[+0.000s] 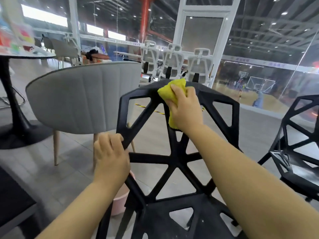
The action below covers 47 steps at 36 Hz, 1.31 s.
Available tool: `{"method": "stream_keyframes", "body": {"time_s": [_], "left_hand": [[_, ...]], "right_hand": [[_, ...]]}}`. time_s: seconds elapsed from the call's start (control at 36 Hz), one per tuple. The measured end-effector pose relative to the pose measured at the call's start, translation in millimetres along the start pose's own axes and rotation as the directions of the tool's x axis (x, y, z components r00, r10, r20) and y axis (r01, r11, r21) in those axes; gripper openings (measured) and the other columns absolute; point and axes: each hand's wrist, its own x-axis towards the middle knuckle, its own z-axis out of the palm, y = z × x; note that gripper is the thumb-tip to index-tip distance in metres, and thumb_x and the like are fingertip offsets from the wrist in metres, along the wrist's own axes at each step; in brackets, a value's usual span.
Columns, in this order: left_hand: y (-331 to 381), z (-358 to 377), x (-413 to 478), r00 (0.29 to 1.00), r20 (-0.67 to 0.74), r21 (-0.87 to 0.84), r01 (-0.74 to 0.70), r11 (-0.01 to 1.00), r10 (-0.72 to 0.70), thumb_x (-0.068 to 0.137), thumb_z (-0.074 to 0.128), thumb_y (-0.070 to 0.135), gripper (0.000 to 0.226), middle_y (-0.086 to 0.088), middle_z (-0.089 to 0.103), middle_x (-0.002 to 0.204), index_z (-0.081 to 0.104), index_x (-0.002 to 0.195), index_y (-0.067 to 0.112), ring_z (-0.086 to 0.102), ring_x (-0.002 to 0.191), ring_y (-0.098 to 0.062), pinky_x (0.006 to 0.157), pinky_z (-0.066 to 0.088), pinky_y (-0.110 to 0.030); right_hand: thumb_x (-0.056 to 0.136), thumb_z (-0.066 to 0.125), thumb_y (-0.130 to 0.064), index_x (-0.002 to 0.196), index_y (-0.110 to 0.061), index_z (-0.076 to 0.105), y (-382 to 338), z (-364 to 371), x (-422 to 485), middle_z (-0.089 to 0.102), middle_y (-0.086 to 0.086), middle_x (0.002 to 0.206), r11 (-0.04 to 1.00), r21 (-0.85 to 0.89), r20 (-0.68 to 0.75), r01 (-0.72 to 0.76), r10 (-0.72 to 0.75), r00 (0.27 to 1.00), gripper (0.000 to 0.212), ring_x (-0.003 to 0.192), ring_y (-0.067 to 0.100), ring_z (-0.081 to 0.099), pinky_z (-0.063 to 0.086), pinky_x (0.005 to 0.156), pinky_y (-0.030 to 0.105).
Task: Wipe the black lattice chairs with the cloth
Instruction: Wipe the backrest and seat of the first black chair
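Head view: yellow cloth [172,99] is pressed by right hand [185,109], fingers closed on it, at top rail of near black lattice chair [177,157]. Left hand [110,157] is clamped around left strut. Wiping underway; lower struts and second lattice chair [296,149], on the floor at right, judged next.

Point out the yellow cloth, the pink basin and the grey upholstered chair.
yellow cloth [166,90]: head view, upper fold.
pink basin [120,200]: head view, outer wall.
grey upholstered chair [82,95]: head view, back of backrest.
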Motion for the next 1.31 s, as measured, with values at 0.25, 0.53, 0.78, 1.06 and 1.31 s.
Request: {"method": "stream_keyframes", "body": {"time_s": [0.25, 0.53, 0.78, 1.06, 1.31], "left_hand": [[5, -11, 4, 0.868, 0.345, -0.123, 0.419, 0.9, -0.357, 0.095, 0.049, 0.029, 0.027, -0.016, 0.062, 0.095, 0.039, 0.112, 0.01, 0.058, 0.088, -0.035, 0.069, 0.048, -0.041], [5, -15, 4, 0.87, 0.331, -0.176, 0.438, 0.882, -0.365, 0.099, 0.038, 0.029, 0.022, -0.007, 0.053, 0.085, 0.045, 0.112, 0.011, 0.046, 0.079, -0.027, 0.066, 0.042, -0.038], [6, -20, 3, 0.847, 0.373, -0.162, 0.46, 0.873, -0.378, 0.101, 0.031, 0.029, 0.019, 0.001, 0.047, 0.068, 0.042, 0.093, 0.016, 0.047, 0.066, -0.022, 0.061, 0.045, -0.036], [-1, -18, 2, 0.847, 0.373, -0.198, 0.471, 0.86, -0.378, 0.1, 0.028, 0.031, 0.026, -0.004, 0.053, 0.07, 0.046, 0.089, 0.015, 0.052, 0.062, -0.019, 0.052, 0.043, -0.032], [-1, -19, 3, 0.865, 0.339, -0.252, 0.462, 0.85, -0.37, 0.101, 0.031, 0.021, 0.024, 0.0, 0.043, 0.063, 0.043, 0.082, 0.012, 0.042, 0.063, -0.028, 0.056, 0.026, -0.034]], "right_hand": [[0.09, 0.053, -0.028, 0.13, -0.009, 0.054, 15, 37, -64, 0.05, 0.025, 0.107, 1.0, -0.025, 0.036, -0.009, 0.01, 0.999, 0.045, 0.072, 0.036, 0.052, 0.047, 0.057, 0.037], [0.08, 0.072, -0.015, 0.126, -0.01, 0.058, 40, 38, -149, 0.05, 0.019, 0.101, 0.997, -0.066, 0.244, -0.037, 0.052, 0.968, 0.048, 0.064, 0.033, 0.051, 0.043, 0.045, 0.033], [0.095, 0.053, -0.031, 0.136, -0.024, 0.047, -3, 7, -45, 0.037, 0.012, 0.121, 0.985, 0.145, -0.018, -0.094, 0.097, 0.995, 0.042, 0.1, 0.027, 0.046, 0.037, 0.083, 0.031], [0.097, 0.047, -0.032, 0.144, -0.021, 0.036, -47, 24, -3, 0.032, 0.015, 0.131, 0.987, 0.075, 0.018, -0.144, 0.143, 0.99, 0.049, 0.092, 0.032, 0.049, 0.042, 0.075, 0.034], [0.089, 0.056, -0.028, 0.13, -0.017, 0.047, -50, 45, -81, 0.041, 0.013, 0.106, 0.9, 0.137, 0.061, 0.414, -0.425, 0.903, 0.043, 0.064, 0.031, 0.047, 0.041, 0.041, 0.032]]}}
